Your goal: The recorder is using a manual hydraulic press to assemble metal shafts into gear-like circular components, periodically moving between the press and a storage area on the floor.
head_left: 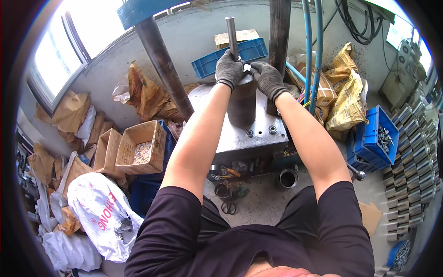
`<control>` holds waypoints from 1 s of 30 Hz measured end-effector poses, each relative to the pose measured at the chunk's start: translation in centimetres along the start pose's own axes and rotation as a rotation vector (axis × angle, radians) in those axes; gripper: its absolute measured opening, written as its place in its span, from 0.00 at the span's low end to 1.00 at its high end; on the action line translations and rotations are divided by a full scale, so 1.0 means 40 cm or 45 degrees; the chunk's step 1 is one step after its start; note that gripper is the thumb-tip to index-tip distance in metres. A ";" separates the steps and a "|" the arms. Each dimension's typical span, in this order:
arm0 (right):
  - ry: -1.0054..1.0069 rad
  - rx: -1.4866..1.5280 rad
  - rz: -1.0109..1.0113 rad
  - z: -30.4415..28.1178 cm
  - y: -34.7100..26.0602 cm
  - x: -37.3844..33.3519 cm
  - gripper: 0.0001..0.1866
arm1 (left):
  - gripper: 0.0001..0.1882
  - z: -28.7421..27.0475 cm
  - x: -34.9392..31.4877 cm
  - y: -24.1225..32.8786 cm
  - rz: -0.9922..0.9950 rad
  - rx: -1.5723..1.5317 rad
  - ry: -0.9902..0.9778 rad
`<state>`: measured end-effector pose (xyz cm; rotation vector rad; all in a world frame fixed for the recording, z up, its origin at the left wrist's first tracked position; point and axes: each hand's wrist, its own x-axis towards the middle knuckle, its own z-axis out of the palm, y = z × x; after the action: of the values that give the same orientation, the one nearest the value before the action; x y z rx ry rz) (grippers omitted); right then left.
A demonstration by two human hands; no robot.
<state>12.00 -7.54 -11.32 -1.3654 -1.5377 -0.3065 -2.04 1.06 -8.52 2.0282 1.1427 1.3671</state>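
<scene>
My left hand [229, 71], in a dark grey knit glove, is closed around the lower end of an upright shiny metal rod [231, 34]. The rod stands over a dark, thick metal cylinder [242, 105], which rises from the steel press table [213, 134]. Across from it, my right hand [268, 80], gloved alike, has its fingers bent together at the cylinder's top. A small white piece [247, 67] shows between the two hands, by the right fingertips. What the right fingers hold, if anything, is hidden.
Dark press columns [167, 69] and blue hoses [317, 55] stand around the table. Behind it lies a blue crate [254, 50]. Cardboard boxes [142, 147] and a white sack [102, 214] sit left; a blue bin of metal parts [382, 134] and stacked metal tubes [408, 171] stand right.
</scene>
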 end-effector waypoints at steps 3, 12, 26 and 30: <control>-0.270 -0.093 0.231 0.029 -0.003 0.006 0.19 | 0.21 -0.010 -0.006 -0.003 -0.009 0.022 0.031; -0.154 -0.344 0.083 0.046 -0.027 -0.006 0.18 | 0.27 -0.005 -0.045 -0.010 0.130 -1.085 0.620; -0.198 -0.443 -0.026 0.022 -0.043 0.016 0.23 | 0.25 -0.023 -0.058 0.013 0.093 -1.514 0.611; -0.266 -0.450 -0.015 0.022 -0.055 0.021 0.21 | 0.25 -0.029 -0.053 0.010 0.082 -1.480 0.612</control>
<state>9.84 -7.11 -10.14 -1.7077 -1.7204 -0.4724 -3.29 -1.01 -8.89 0.9191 0.2270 1.9503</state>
